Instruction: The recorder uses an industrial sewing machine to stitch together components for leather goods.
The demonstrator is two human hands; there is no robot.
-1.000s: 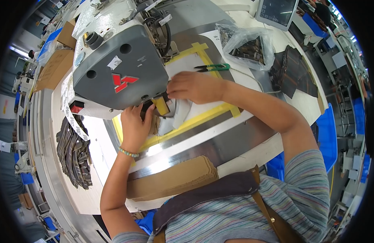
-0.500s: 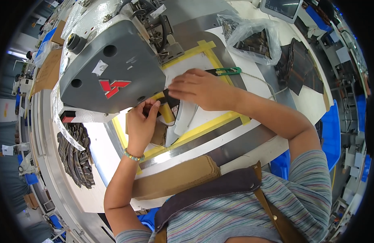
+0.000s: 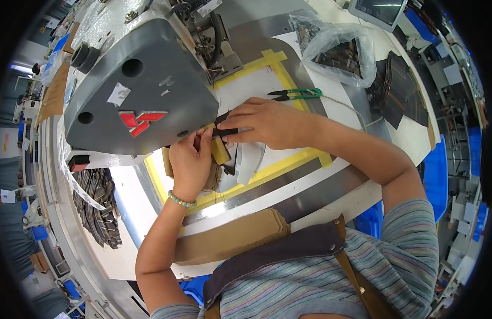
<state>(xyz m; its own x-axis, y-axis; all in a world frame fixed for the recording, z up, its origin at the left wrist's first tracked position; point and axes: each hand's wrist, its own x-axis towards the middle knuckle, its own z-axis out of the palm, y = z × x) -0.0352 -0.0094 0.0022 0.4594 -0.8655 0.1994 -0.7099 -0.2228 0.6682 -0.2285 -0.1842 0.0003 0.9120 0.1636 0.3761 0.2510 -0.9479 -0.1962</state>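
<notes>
Just under the grey head of a sewing machine [image 3: 142,101], my left hand [image 3: 190,166] is closed, thumb and finger pinching the edge of a small dark fabric piece beside a yellow strip [image 3: 221,152]. My right hand [image 3: 275,123] reaches in from the right, its fingers bent over a dark fabric strip [image 3: 229,132] and pressing it near the left fingertips. A pale grey-white strip [image 3: 251,159] lies below the right hand. The needle area and the inner ends of the fabric are hidden behind the machine head and my fingers.
Green-handled thread snips [image 3: 304,93] lie past my right hand on a cord. A plastic bag of dark pieces [image 3: 339,56] and dark fabric panels [image 3: 403,90] are at the far right. Stacked brown pieces [image 3: 232,236] lie nearest me; striped strips [image 3: 97,204] sit at the left.
My right fingers have come lower and closer onto the dark strip, and my left hand has shifted slightly right. The pale strip has moved right. The whole view has shifted a little.
</notes>
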